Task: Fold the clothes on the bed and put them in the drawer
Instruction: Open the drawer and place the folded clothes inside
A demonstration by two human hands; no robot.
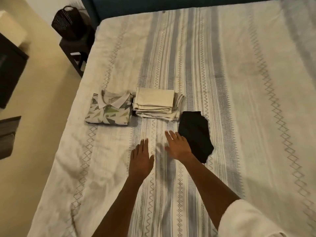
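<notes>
Flat hands (pixel 141 159) before folded clothes (pixel 153 105)

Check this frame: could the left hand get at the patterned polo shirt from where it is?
Probably yes. The left hand is open over bare bedspread, and the folded polo shirt lies ahead to its left with nothing between them. The beige stack sits off to the side.

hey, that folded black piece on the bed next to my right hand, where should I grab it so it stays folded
Take the black garment along its long left edge, coming in from the left where your right hand already is. It lies flat and runs away from you, so slide straight fingers under that edge, thumb on top, and support the far end with your left hand. The near end looks uneven, so a grip there would probably let it unfold.
</notes>
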